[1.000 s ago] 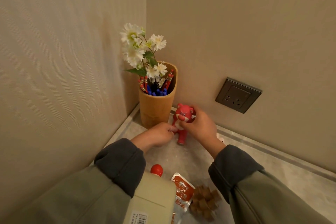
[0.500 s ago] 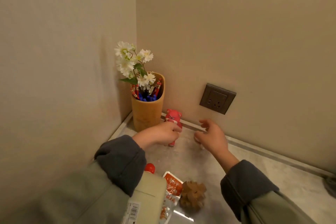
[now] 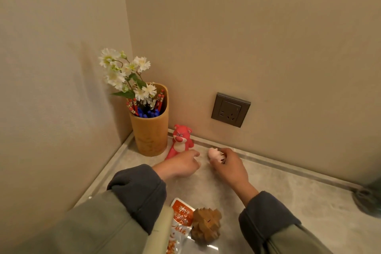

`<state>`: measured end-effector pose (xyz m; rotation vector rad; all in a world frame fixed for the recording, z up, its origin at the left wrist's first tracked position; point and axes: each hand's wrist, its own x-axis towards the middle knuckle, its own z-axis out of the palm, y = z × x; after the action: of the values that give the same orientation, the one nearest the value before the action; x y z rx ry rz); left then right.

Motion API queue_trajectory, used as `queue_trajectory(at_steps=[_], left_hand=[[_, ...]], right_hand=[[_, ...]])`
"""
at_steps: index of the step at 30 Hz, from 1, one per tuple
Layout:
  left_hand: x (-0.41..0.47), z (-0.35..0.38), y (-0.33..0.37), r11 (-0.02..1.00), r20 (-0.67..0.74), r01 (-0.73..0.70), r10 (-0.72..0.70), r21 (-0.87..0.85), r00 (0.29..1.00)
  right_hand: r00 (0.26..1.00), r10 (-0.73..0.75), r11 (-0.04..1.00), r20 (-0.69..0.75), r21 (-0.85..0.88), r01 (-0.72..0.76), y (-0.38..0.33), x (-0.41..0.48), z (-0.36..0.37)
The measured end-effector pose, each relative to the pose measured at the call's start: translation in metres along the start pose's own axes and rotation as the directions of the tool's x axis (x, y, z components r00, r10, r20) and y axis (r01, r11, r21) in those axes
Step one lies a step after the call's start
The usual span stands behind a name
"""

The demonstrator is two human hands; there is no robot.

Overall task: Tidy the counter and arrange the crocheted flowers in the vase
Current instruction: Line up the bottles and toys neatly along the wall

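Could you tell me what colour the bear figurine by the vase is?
The bear figurine is pinkish red, seen in head view.

Dim, warm, yellowish indoor light, soft and fairly even. The vase (image 3: 150, 130) throws a gentle shadow into the wall corner behind it, and a fainter one lies on the left wall. Wide-angle bending tilts the walls outward. The sleeves (image 3: 136, 192) along the bottom edge and a dark object (image 3: 369, 198) at far right look blurred. Clear plastic (image 3: 203, 248) shows a small glint.
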<state>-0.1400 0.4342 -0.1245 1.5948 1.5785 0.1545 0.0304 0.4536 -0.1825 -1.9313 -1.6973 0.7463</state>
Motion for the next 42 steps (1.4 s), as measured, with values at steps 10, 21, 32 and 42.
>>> queue_trajectory(at_steps=[10,21,32,42], left_hand=[[0.005,0.006,0.001,0.957,-0.101,-0.060,0.032,-0.283,0.994],[-0.002,-0.001,0.002,0.919,-0.105,-0.130,0.098,-0.373,0.990],[0.014,-0.002,-0.012,0.959,-0.095,0.030,-0.059,-0.283,0.994],[0.015,-0.003,-0.010,0.951,-0.090,0.023,-0.053,-0.310,0.995]], right_hand=[[0.999,-0.046,0.944,-0.024,0.325,0.051,-0.011,-0.008,0.011],[0.979,-0.187,0.967,0.077,0.190,0.170,-0.018,-0.005,0.015],[0.996,-0.082,0.995,0.036,0.060,0.080,-0.025,0.015,0.028],[0.996,-0.078,0.995,0.032,0.070,0.076,-0.032,0.029,0.030]])
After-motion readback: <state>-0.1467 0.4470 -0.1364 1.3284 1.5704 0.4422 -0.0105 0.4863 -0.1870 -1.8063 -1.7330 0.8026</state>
